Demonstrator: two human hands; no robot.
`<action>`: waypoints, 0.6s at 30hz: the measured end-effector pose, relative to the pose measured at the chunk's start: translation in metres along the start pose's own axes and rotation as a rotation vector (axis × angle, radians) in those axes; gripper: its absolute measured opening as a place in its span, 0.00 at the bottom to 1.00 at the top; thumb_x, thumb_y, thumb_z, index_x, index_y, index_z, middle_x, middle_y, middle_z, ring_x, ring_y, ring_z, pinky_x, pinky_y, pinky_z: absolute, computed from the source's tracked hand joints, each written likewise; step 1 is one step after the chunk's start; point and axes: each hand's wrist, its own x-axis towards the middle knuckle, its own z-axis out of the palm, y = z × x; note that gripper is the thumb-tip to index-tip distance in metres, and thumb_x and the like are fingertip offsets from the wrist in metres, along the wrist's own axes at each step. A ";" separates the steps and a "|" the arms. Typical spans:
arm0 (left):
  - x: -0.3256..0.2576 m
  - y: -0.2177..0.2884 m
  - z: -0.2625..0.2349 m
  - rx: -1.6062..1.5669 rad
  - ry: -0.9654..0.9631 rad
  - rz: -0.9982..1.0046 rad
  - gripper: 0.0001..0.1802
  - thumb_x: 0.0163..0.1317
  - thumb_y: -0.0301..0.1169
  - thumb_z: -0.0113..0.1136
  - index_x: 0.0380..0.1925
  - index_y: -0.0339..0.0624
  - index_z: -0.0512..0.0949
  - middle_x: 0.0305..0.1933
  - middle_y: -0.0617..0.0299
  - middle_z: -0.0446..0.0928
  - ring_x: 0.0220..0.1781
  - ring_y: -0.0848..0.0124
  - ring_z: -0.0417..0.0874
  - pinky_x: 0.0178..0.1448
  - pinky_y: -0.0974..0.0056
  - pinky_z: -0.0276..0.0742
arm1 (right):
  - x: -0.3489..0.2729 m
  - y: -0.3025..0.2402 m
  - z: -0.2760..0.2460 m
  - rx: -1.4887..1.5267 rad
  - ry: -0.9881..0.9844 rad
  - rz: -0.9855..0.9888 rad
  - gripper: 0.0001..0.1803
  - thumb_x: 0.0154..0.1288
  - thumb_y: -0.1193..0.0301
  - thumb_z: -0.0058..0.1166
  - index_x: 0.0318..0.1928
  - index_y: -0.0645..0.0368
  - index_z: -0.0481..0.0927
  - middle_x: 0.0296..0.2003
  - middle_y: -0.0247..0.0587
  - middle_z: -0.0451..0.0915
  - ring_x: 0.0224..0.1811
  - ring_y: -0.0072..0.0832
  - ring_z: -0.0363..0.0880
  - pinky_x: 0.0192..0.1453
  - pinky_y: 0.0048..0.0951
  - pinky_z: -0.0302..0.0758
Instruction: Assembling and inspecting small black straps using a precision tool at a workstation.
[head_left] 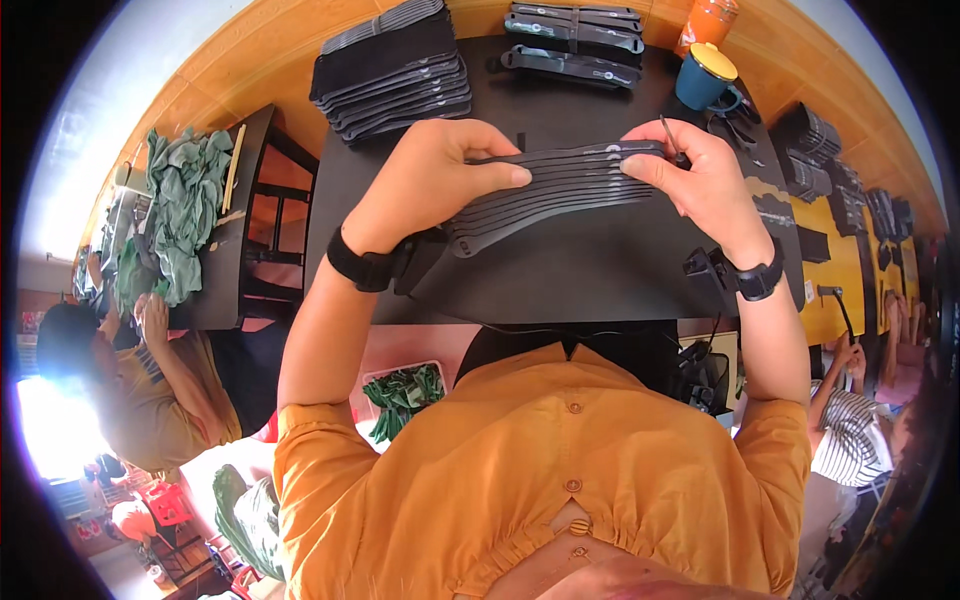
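Over the black table, a stack of dark grey flat fabric strips [560, 190] is spread like a fan, its layered edges facing me. Pale printed marks run along its right part. My left hand [440, 180] pinches the left end, thumb on top and fingers behind. At the right end, my right hand [695, 180] grips the same stack between thumb and fingers. A thin metal tool [668, 128] sticks out among the right fingers; its kind is mostly hidden. Each wrist wears a black strap with a small device.
On the black table [560, 280] stand a tall pile of dark folded pieces [395, 85], tied dark bundles [575, 45], a blue mug with a yellow lid [707, 75] and an orange container [705, 25]. Green fabric [180, 210] lies on a left table. Other people work on both sides.
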 end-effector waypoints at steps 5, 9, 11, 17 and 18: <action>-0.027 -0.038 -0.022 -0.446 0.054 -0.099 0.13 0.66 0.34 0.64 0.44 0.35 0.82 0.38 0.68 0.81 0.38 0.83 0.78 0.42 0.77 0.73 | 0.005 -0.007 0.010 0.157 0.021 0.032 0.10 0.66 0.66 0.63 0.41 0.60 0.84 0.24 0.24 0.78 0.18 0.08 0.64 0.19 0.14 0.58; -0.042 -0.051 -0.017 -0.788 0.070 -0.170 0.15 0.65 0.35 0.65 0.48 0.39 0.80 0.37 0.70 0.81 0.35 0.86 0.76 0.36 0.78 0.70 | 0.014 -0.008 0.017 0.174 0.050 0.080 0.12 0.66 0.64 0.64 0.39 0.61 0.83 0.23 0.23 0.77 0.15 0.08 0.61 0.17 0.14 0.56; -0.044 -0.060 -0.010 -0.607 0.276 -0.115 0.12 0.63 0.32 0.67 0.44 0.40 0.80 0.34 0.73 0.80 0.32 0.87 0.73 0.33 0.78 0.65 | 0.018 -0.014 0.023 0.181 0.054 0.150 0.12 0.66 0.65 0.64 0.40 0.61 0.82 0.23 0.23 0.76 0.14 0.07 0.61 0.17 0.14 0.55; -0.044 -0.067 -0.014 -0.567 0.451 -0.127 0.08 0.63 0.30 0.67 0.40 0.42 0.81 0.28 0.76 0.76 0.26 0.88 0.68 0.30 0.79 0.60 | 0.041 -0.008 0.035 0.373 -0.051 0.262 0.12 0.68 0.63 0.62 0.40 0.59 0.80 0.22 0.22 0.74 0.12 0.07 0.59 0.15 0.14 0.52; -0.044 -0.068 -0.017 -0.569 0.475 -0.136 0.07 0.63 0.30 0.67 0.39 0.43 0.81 0.26 0.77 0.74 0.25 0.88 0.65 0.29 0.80 0.58 | 0.043 -0.007 0.037 0.372 -0.058 0.261 0.12 0.68 0.63 0.62 0.40 0.59 0.80 0.22 0.22 0.74 0.12 0.07 0.59 0.15 0.14 0.52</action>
